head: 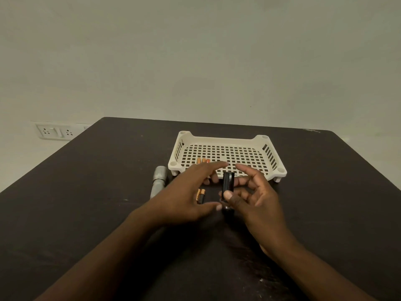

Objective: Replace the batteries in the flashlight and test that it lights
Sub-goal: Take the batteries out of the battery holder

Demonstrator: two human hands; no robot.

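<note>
Black battery holder (228, 183) stands pinched in the right hand (256, 198) at frame centre, while the left hand (186, 192) hovers with fingers spread over two batteries (200, 195), the grey flashlight (159, 181) lying just left, below the white basket (269, 153).

A plain indoor room, likely in a home or a simple office: a dark table (86, 192) with a scuffed top stands against a bare, pale painted wall (195, 51), where a white double socket plate with a switch (56, 131) sits at table height
</note>
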